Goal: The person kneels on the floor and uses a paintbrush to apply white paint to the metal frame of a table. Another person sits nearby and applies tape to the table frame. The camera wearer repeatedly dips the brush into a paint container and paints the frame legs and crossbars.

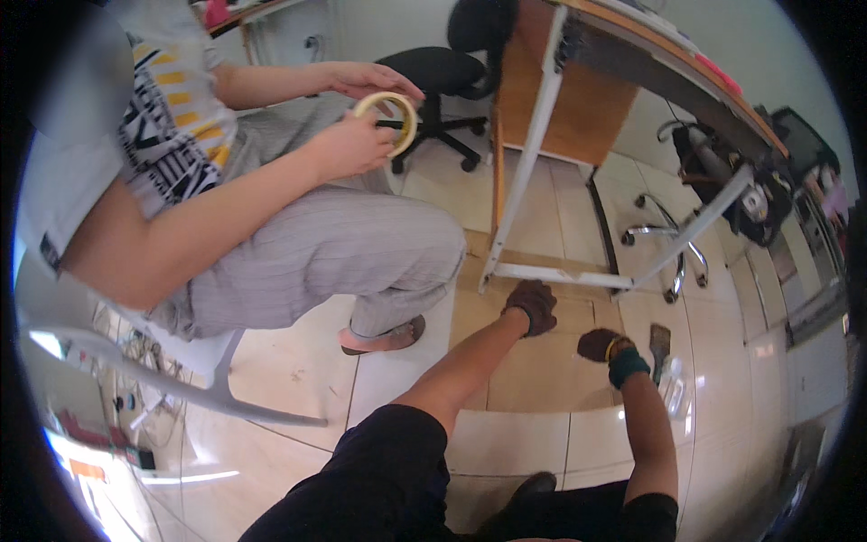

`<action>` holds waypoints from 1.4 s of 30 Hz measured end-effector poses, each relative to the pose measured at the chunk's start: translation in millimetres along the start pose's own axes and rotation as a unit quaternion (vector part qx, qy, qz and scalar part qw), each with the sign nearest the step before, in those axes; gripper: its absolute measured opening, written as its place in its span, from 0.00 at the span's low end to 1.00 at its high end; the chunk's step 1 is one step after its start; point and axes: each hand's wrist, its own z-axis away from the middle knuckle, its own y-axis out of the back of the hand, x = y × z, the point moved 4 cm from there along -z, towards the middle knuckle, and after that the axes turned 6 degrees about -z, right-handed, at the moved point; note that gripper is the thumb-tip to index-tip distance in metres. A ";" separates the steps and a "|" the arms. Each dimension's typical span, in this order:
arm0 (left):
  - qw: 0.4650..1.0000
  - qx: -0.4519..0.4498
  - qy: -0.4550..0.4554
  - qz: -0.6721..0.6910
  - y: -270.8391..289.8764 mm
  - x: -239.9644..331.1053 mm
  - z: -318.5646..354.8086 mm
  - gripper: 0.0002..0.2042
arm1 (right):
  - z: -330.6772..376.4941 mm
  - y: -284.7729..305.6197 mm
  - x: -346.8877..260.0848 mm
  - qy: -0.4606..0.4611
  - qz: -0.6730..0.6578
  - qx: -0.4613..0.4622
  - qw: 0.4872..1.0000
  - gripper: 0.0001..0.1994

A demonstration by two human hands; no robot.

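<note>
My left hand, in a dark brown work glove, is low over a flat brown cardboard sheet on the floor, close to the lower bar of a white-framed table. Its fingers look curled, and whatever they may hold is hidden. To the right, my right hand wears a similar glove with a green cuff. Its fingers are closed too, pointing left, and I cannot make out anything in them. A flat dark paintbrush lies just right of that hand, with a clear plastic bottle beside it.
At the left a person sits on a white plastic chair, holding a roll of cream tape. A black swivel chair stands behind. A chrome chair base and a dark bag are at the right. Cables lie far left.
</note>
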 end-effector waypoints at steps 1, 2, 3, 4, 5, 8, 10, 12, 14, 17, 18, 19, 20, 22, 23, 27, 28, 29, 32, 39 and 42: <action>1.000 0.010 -0.003 0.003 2.5 0.8 -2.4 0.22 | 6.7 4.2 9.4 -0.009 -0.017 0.010 1.000 0.15; 1.000 0.012 -0.014 0.011 -2.0 5.9 -7.6 0.23 | 11.8 4.2 22.6 -0.021 -0.050 0.030 0.998 0.14; 0.998 -0.067 -0.006 -0.003 4.6 3.1 -6.2 0.24 | 11.5 7.1 33.5 -0.032 -0.092 0.051 0.994 0.14; 0.999 0.031 -0.006 0.034 -18.7 -9.9 -10.4 0.25 | 14.9 17.7 46.8 -0.047 -0.133 0.084 0.986 0.13; 0.998 0.000 -0.008 0.070 -15.6 -7.2 -10.4 0.26 | 27.4 14.8 68.9 -0.089 -0.195 0.110 0.971 0.12; 0.998 0.016 -0.036 0.042 -4.9 4.0 -14.2 0.26 | 83.9 7.7 145.3 -0.117 -0.272 0.268 0.917 0.11; 0.996 0.062 -0.033 0.054 -29.5 -8.5 -18.2 0.27 | 123.6 0.9 151.3 -0.080 -0.250 0.333 0.906 0.10; 0.996 0.047 -0.049 0.050 -37.4 -2.1 -15.4 0.29 | 169.2 -29.0 169.7 -0.240 -0.316 0.289 0.871 0.10; 0.998 0.014 -0.059 0.034 -44.4 6.2 -8.3 0.30 | 204.3 -71.4 175.8 -0.371 -0.422 0.257 0.786 0.10; 0.994 -0.059 -0.088 0.005 -59.0 28.4 -1.7 0.33 | 238.5 -171.4 182.5 -0.370 -0.509 0.365 0.686 0.11; 0.991 -0.088 -0.105 0.009 -71.4 42.8 -5.1 0.34 | 253.4 -229.5 198.2 -0.338 -0.417 0.378 0.755 0.12; 0.988 -0.120 -0.094 -0.003 -82.2 37.5 -1.3 0.34 | 242.7 -244.7 188.1 -0.372 -0.490 0.359 0.702 0.11; 0.986 -0.140 -0.094 -0.014 -94.1 34.1 3.0 0.35 | 234.0 -259.6 176.9 -0.407 -0.555 0.342 0.640 0.10; 0.978 -0.177 -0.109 -0.029 -113.2 43.6 9.7 0.35 | 229.0 -308.7 164.9 -0.421 -0.729 0.314 0.439 0.10; 0.971 -0.195 -0.135 -0.026 -122.6 55.5 15.1 0.34 | 228.8 -343.5 167.5 -0.406 -0.719 0.360 0.434 0.07; 0.940 -0.280 -0.191 -0.019 -155.3 72.9 50.3 0.31 | 200.6 -378.4 152.5 -0.383 -0.779 0.434 0.242 0.08; 0.937 -0.276 -0.214 -0.007 -168.9 77.7 58.0 0.30 | 195.5 -386.1 155.8 -0.383 -0.776 0.457 0.206 0.08; 0.933 -0.271 -0.235 0.006 -180.7 81.6 63.2 0.29 | 192.9 -391.8 163.0 -0.417 -0.737 0.494 0.197 0.08; 0.919 -0.304 -0.252 -0.013 -191.4 111.7 66.2 0.26 | 187.1 -392.9 189.2 -0.510 -0.631 0.548 0.203 0.11; 0.930 -0.252 -0.241 0.119 -174.3 193.1 48.7 0.20 | 202.8 -353.9 238.5 -0.730 -0.446 0.473 0.213 0.23; 0.917 -0.291 -0.246 0.118 -171.8 213.6 40.5 0.20 | 200.2 -411.7 252.6 -0.751 -0.435 0.432 0.244 0.19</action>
